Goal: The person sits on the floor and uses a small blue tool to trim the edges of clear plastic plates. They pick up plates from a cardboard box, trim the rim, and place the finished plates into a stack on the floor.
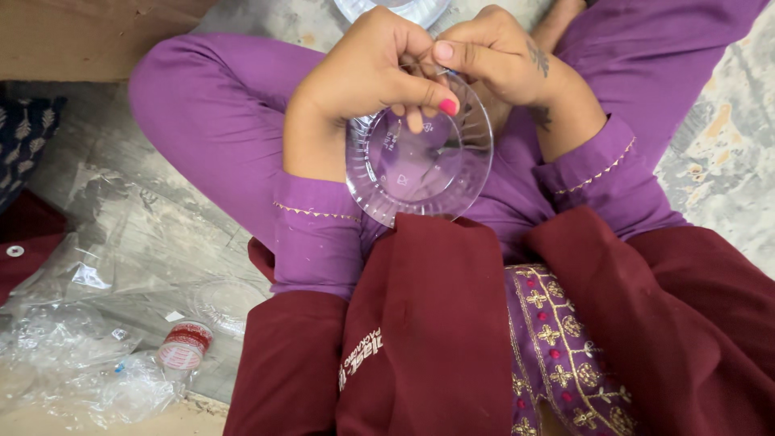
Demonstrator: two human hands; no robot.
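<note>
A clear plastic round plate [420,165] with a ribbed rim is held upright over my lap, its face toward me. My left hand [363,77] grips its upper left rim, thumb with a pink nail across the front. My right hand [504,60] pinches the top rim beside it, fingertips meeting the left hand's. Both hands touch at the plate's top edge. Purple sleeves cover my wrists.
My crossed legs in purple trousers [210,105] and a maroon garment [436,323] fill the middle. Crumpled clear plastic bags [73,339] and a small red-and-white lid [184,345] lie on the floor at lower left. Another clear plate [395,10] sits at the top edge.
</note>
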